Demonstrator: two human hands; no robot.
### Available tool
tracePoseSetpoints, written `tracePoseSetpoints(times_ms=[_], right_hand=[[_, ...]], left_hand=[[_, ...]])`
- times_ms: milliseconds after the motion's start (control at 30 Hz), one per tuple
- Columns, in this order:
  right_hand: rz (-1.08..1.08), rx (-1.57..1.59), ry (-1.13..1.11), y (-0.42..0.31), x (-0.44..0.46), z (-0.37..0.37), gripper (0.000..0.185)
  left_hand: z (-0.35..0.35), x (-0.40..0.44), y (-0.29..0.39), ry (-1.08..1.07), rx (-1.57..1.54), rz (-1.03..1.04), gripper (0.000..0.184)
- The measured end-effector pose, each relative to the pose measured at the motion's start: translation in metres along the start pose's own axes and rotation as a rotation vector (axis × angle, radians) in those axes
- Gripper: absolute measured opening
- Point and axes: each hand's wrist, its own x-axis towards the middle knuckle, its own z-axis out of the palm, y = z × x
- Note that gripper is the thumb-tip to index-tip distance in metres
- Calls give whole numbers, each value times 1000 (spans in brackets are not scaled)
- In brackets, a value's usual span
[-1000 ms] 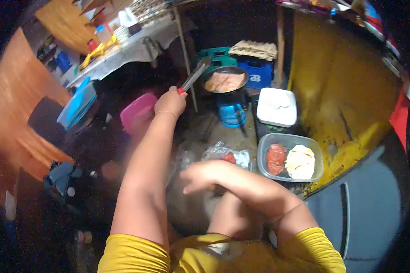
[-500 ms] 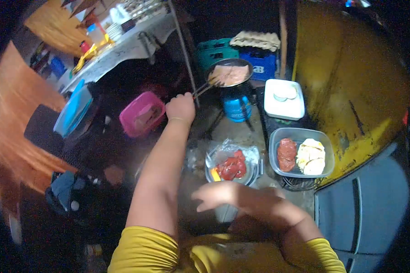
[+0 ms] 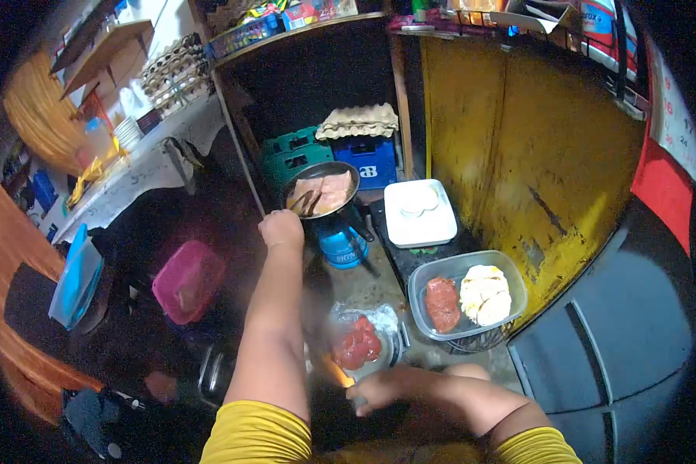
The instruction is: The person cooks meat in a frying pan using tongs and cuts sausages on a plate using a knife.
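Left hand [image 3: 281,230], beside pan [image 3: 354,185]: closed round tongs [image 3: 309,201]; I'd keep tips flat against the meat [image 3: 334,188]. Right hand [image 3: 371,390], well apart from pan: grip unclear to me.

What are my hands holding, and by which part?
Your left hand grips slim, dark tongs by the handle end. Your right hand is at a narrow, yellow-orange strip; whether it's held is unclear.

pale pink meat [image 3: 335,188] lies flat in wide pieces inside a round, dark pan [image 3: 332,167], its rim raised around them; tongs [image 3: 312,203] slant over the left side, dark tips at the meat.
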Motion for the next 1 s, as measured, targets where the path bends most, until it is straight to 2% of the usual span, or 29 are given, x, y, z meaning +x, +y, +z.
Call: tracePoseSetpoints(times_ms=[233,300,433,633,833,933,1000], right_hand=[[96,-89,-37,-8,8,-22,55],[141,-89,23,-9,6,-25,47],[80,-120,-11,-8,2,-28,55],[94,-78,-16,0,2,-27,56],[95,-123,58,0,-2,-29,52],[95,-114,29,0,-2,-30,50],[102,-109,-12,-5,-6,-34,49]], left_hand=[[8,15,8,25,38,-18,26],[6,18,5,6,20,-14,26],[-28,22,2,-89,-21,-35,26],[-51,40,-13,-122,-267,-164,27],[-21,42,-19,-231,-358,-188,28],[2,35,-15,-256,-391,-265,30],[15,36,-14,-264,-380,-247,30]])
